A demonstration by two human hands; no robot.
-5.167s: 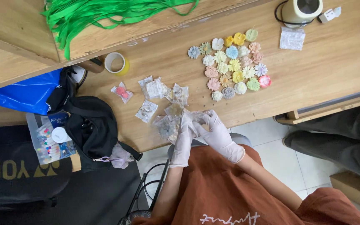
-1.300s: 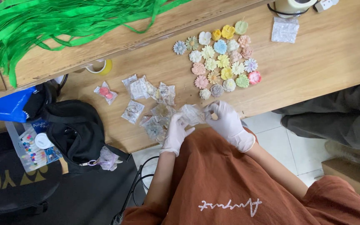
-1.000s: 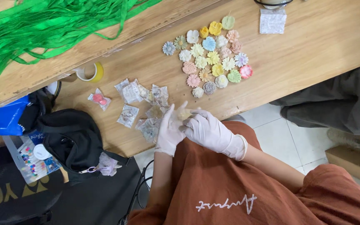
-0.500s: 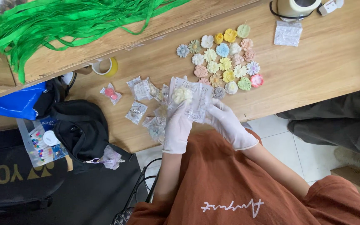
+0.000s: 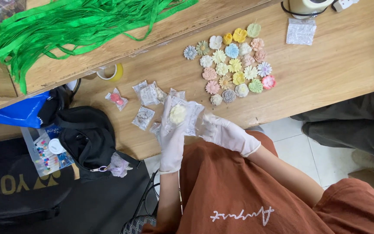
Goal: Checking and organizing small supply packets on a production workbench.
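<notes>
Since half a second ago, both gloved hands have barely shifted, bag raised over the desk edge. Left hand grips a clear bag holding a pale yellow flower; right hand pinches its right edge

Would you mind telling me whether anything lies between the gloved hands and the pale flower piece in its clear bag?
Only the clear bag itself: the pale flower piece sits inside it, so the plastic film separates it from the left hand and right hand, which both grip the bag directly.
</notes>
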